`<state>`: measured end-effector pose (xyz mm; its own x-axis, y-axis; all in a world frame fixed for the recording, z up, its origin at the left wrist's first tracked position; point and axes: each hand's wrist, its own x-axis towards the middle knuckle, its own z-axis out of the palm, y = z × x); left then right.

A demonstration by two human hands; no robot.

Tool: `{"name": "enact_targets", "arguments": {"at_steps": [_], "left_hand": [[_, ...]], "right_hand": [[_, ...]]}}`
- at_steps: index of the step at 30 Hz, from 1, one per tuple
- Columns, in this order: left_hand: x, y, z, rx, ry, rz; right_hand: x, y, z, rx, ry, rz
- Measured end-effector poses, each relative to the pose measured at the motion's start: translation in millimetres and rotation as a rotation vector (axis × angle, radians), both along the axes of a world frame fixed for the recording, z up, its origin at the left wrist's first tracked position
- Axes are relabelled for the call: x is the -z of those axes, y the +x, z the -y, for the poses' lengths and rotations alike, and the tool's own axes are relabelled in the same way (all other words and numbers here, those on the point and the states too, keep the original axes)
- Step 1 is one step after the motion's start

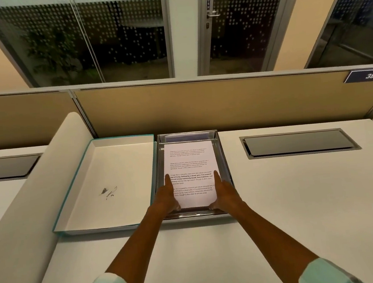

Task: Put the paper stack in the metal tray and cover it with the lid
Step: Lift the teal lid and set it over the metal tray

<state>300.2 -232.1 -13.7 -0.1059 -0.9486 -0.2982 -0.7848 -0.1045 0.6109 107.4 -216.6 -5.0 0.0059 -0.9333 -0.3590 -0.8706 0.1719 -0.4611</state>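
Note:
A white paper stack (189, 164) with printed text lies inside the shiny metal tray (226, 171) at the desk's middle. My left hand (167, 199) grips the stack's near left edge, with its forefinger stretched along the page. At the near right edge my right hand (225, 194) holds the stack the same way. The lid (107, 183), a white shallow box top with teal sides, rests upside down on the desk just left of the tray, touching it.
The white desk (289, 200) ends at a tan partition wall (200, 105) behind the tray. A dark cable hatch (298, 143) sits in the desk to the right. A raised white divider (28, 213) runs along the lid's left side.

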Motion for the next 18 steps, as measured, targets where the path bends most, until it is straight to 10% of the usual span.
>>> {"name": "enact_targets", "arguments": {"at_steps": [7, 18], "left_hand": [[-54, 24, -5, -0.402, -0.343, -0.308], [-22, 113, -74, -1.099, -0.305, -0.692]], "right_hand": [[-32, 16, 0, -0.099, -0.266, 0.026], [-22, 114, -14, -0.439, -0.284, -0.013]]}}
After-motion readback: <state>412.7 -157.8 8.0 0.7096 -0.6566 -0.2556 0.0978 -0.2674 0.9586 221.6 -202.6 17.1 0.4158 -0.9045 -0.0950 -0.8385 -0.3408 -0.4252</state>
